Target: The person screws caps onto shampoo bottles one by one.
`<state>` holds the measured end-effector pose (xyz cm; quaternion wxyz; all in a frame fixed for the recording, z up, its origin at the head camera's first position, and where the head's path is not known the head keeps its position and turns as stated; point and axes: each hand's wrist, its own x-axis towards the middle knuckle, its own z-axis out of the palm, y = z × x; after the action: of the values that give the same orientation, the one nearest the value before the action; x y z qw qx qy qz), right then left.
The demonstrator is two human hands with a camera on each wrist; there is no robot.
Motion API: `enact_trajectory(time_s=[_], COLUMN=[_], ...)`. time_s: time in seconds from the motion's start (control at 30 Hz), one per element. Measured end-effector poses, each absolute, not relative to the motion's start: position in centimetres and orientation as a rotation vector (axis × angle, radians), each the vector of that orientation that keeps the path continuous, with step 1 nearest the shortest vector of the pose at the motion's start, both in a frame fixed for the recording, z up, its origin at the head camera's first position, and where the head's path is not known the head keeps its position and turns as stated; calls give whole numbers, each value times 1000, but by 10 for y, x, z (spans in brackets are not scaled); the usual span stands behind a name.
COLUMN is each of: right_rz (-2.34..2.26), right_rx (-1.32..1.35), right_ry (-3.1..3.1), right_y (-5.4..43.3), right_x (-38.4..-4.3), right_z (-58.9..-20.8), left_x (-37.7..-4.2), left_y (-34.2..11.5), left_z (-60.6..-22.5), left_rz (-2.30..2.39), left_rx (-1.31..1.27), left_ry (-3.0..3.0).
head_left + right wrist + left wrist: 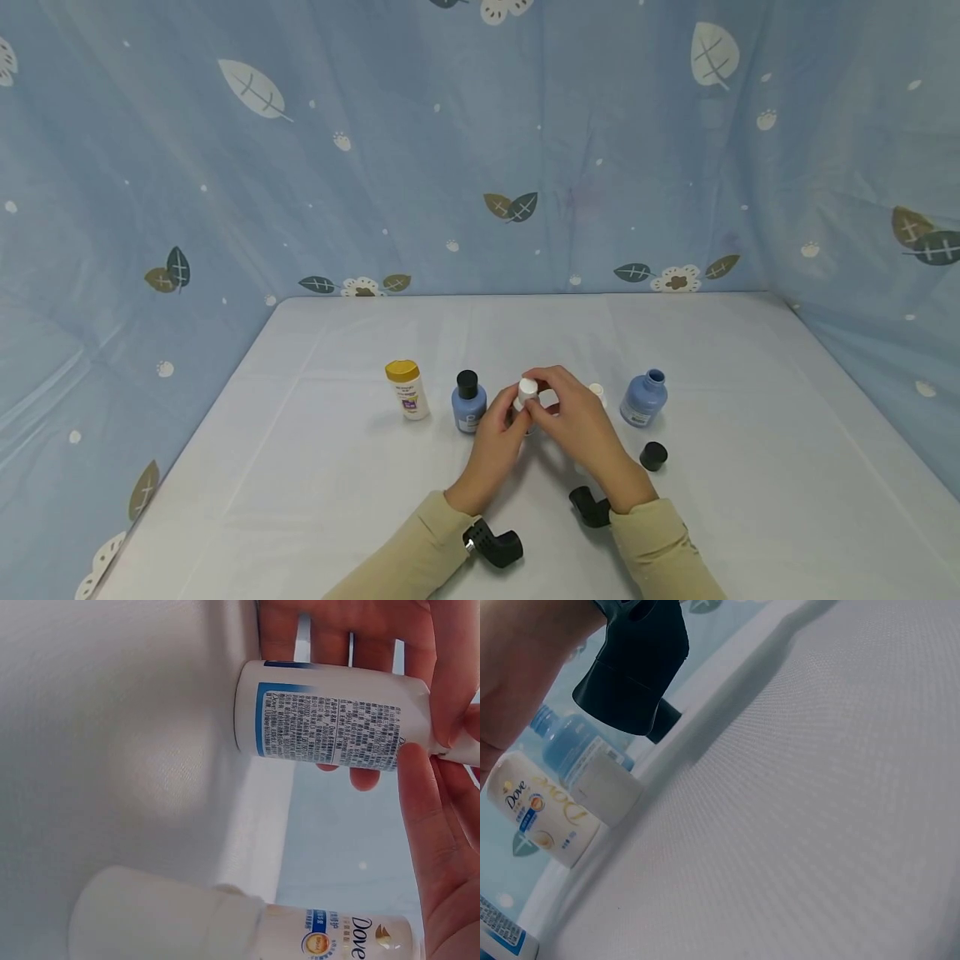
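White bottle (330,716), in the right wrist view, is held upright, its base close to the desk (150,787); contact is unclear. Fingers of the left hand (397,622) wrap its body; the right hand (450,862) has its thumb at the neck. In the head view, right fingers pinch the white cap (528,386). Probably light, stiff-walled and rather slick, it suits a firm body hold and fingertips on the cap. In the left wrist view, the left fingers cannot be judged; a Dove bottle (544,806) stands beyond.
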<state>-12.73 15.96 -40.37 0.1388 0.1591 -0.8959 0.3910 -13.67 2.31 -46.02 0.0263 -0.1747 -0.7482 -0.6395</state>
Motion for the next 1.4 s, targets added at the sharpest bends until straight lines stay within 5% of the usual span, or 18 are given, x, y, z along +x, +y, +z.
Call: enact_trajectory(time_s=[1.4], right_rz=[986], right_rx=[486], right_ry=[-2550], right_y=[160], right_x=[-127], right_z=[-403], left_x=[-122], left_y=[20], left_z=[-428], left_rz=[-2044], left_rx=[-519], left_ry=[-2338])
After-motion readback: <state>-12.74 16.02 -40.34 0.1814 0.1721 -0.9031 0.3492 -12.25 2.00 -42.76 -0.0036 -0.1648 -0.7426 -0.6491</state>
